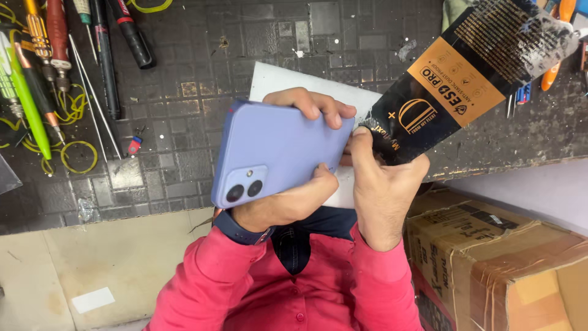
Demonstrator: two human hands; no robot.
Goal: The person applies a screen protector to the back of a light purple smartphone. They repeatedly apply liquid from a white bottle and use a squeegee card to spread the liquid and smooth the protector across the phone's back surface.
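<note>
My left hand [288, 202], with a dark watch on the wrist, grips a lavender phone [275, 150] back side up, its two camera lenses toward me. The fingers curl over its far edge and the thumb presses the near edge. My right hand [383, 184] pinches the near end of a flat black-and-orange brush [453, 86] in a clear sleeve, which slants up to the right. That end touches the phone's right edge. A white sheet [275, 76] lies under the phone on the dark work mat [184, 122].
Screwdrivers [55, 43], a green tool [27, 98], thin metal rods and yellow rubber bands [76, 156] lie at the mat's left. A taped cardboard box [490, 257] stands at the lower right. Orange-handled tools [554, 67] sit at the far right.
</note>
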